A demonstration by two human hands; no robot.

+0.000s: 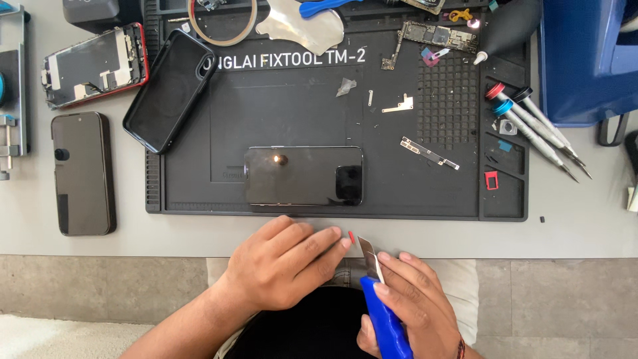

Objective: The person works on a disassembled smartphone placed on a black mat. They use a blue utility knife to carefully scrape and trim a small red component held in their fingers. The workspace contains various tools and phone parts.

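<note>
My right hand [415, 306] grips a blue-handled scraper [384, 318] whose thin metal blade [369, 256] points up toward the table's front edge. My left hand [287, 262] rests flat at the table edge with fingers together, its fingertips next to a tiny red piece [351, 235] and close to the blade tip. Just beyond both hands a black phone [304, 175] lies back side up across the front of a black repair mat [266, 106].
A black phone case [169, 90] leans over the mat's left edge. An opened red phone [93, 65] and another dark phone [82, 173] lie left. Circuit board [435, 34], small metal brackets [428, 153], several screwdrivers [535, 129], tape roll [222, 20], blue box [588, 60].
</note>
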